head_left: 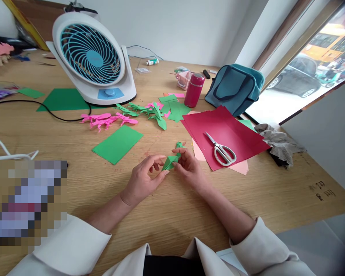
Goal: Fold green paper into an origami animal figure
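Currently, a folded green paper (169, 163) is being held over the near middle of the table (149, 234). Its right side is being pinched narrowly by the right hand (192, 170), while its left end is being kept lightly between thumb and finger of the left hand (140, 176), apparently so that the small folds are being steadied from both sides. A green tip (179, 145) is being shown just beyond the right fingers; whether it is being joined to the paper cannot be told. Green sheets (117, 143) are being kept to the left, probably for easy reach. Scissors (217, 147) are being rested on red sheets (195, 128) to the right, perhaps handy there. Farther off, pink figures (103, 120) and green figures (158, 117) are being grouped before the fan (94, 58), seemingly out of the way.
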The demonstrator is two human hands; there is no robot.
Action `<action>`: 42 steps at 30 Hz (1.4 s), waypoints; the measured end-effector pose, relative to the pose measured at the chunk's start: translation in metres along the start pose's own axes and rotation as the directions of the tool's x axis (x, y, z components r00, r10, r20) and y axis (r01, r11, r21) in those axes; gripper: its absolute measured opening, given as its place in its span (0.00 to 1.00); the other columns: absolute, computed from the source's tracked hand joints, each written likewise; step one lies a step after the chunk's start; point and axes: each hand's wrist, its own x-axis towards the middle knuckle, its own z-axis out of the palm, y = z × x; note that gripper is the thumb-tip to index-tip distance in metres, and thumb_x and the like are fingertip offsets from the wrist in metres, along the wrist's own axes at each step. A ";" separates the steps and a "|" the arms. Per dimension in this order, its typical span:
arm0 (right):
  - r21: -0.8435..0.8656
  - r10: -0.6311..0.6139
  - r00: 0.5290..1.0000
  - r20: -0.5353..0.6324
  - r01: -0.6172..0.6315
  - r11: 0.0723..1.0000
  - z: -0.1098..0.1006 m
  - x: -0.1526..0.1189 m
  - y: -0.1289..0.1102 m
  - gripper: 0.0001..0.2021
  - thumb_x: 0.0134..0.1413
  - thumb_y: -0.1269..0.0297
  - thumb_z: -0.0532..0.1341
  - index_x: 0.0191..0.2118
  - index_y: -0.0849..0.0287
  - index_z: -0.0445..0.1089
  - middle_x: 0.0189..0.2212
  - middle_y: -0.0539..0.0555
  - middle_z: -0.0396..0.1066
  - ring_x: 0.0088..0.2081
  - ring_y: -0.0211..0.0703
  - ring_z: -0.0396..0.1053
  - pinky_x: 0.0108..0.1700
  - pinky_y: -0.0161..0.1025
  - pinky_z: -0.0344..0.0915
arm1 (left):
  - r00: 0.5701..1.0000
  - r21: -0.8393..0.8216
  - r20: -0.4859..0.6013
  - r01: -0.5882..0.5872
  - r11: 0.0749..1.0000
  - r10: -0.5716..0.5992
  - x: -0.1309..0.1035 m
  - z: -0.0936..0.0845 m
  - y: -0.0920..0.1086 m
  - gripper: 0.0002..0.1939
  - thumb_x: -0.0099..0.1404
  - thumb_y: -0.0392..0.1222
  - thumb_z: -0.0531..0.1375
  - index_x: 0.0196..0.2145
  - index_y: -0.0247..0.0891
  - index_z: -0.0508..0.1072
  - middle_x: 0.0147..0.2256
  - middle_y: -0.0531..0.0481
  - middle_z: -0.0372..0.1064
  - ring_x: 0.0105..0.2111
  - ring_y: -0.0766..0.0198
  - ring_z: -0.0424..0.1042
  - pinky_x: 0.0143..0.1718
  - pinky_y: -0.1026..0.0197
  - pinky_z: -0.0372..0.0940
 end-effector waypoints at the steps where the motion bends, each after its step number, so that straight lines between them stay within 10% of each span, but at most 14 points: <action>1: -0.029 -0.002 1.000 0.005 0.002 1.000 0.000 -0.001 0.001 0.15 0.58 0.63 0.62 0.51 0.53 0.63 0.32 0.49 0.64 0.32 0.39 0.64 0.35 0.38 0.63 | 1.000 -0.006 0.000 0.016 1.000 -0.016 0.000 0.001 0.000 0.17 0.62 0.36 0.65 0.49 0.39 0.71 0.38 0.51 0.75 0.33 0.68 0.71 0.34 0.66 0.67; 28: -0.229 -0.107 0.994 0.026 0.110 0.967 0.002 -0.003 -0.007 0.05 0.58 0.70 0.57 0.40 0.55 0.63 0.31 0.50 0.63 0.31 0.38 0.61 0.32 0.37 0.60 | 0.994 -0.118 0.080 0.080 0.990 -0.071 0.000 -0.001 0.001 0.15 0.70 0.37 0.55 0.51 0.36 0.74 0.36 0.50 0.76 0.27 0.72 0.70 0.29 0.72 0.65; 42: -0.197 -0.033 0.999 -0.020 0.029 0.980 0.002 -0.003 -0.007 0.04 0.58 0.68 0.58 0.39 0.54 0.63 0.28 0.49 0.62 0.28 0.38 0.59 0.29 0.36 0.59 | 0.972 -0.129 0.200 0.151 0.980 -0.124 -0.004 0.000 -0.001 0.29 0.62 0.47 0.66 0.58 0.43 0.64 0.33 0.56 0.64 0.22 0.74 0.64 0.25 0.70 0.64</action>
